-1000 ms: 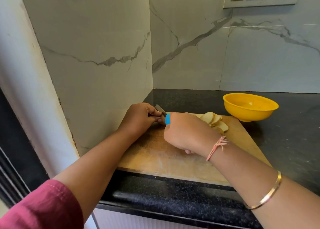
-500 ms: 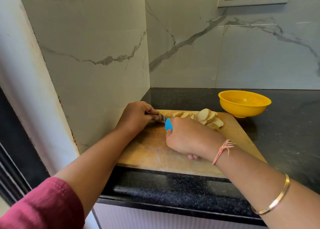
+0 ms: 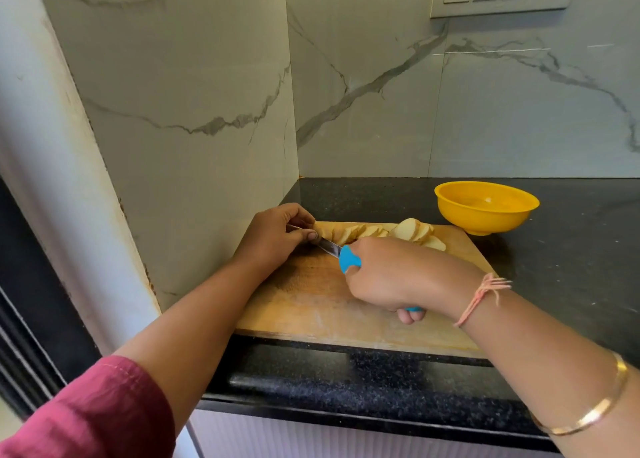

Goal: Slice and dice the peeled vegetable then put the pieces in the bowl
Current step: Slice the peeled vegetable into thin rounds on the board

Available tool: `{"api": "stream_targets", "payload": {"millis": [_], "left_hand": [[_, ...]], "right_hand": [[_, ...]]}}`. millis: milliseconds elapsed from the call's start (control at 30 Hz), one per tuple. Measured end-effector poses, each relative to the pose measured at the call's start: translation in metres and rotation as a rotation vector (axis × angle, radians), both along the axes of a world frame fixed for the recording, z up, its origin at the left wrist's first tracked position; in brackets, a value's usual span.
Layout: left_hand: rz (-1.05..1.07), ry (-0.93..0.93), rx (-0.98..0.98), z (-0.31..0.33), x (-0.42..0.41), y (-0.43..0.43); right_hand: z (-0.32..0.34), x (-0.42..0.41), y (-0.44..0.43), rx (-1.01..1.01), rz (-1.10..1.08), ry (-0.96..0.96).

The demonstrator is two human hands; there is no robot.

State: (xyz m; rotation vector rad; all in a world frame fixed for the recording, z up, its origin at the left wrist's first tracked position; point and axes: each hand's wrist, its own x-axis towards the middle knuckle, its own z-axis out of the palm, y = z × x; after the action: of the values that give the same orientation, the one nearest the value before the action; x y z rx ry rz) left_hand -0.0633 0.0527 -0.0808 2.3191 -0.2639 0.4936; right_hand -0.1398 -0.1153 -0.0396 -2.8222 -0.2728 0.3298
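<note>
Black counter [image 3: 571, 267], right hand [image 3: 391, 274] clenching knife [image 3: 348, 258], left hand [image 3: 273, 236] pinching vegetable slices [image 3: 349, 232]

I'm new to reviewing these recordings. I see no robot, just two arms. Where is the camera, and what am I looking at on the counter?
There is no machine here. A person works with bare hands, and one wide-angle camera worn on their head looks forward and down, so the arms reach in from the bottom of the picture. A wooden cutting board lies on the black counter, with a yellow bowl beside its far right corner; the bowl looks empty. The right hand grips a blue-handled knife. The left hand curls its fingers over the left end of a pale peeled vegetable, where the blade meets it. More slices lie heaped at the board's far edge.
</note>
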Motion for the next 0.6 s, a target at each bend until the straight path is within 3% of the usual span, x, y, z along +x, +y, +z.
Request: {"api": "stream_targets", "payload": {"millis": [433,600], "left_hand": [[-0.030,0.073,0.103,0.000,0.000,-0.001],[-0.105,0.137,0.087,-0.002,-0.002,0.000]], "right_hand": [[0.015,-0.011,-0.048,0.123,-0.025,0.111],[0.028,-0.011,-0.071,0.350,-0.040,0.034]]}}
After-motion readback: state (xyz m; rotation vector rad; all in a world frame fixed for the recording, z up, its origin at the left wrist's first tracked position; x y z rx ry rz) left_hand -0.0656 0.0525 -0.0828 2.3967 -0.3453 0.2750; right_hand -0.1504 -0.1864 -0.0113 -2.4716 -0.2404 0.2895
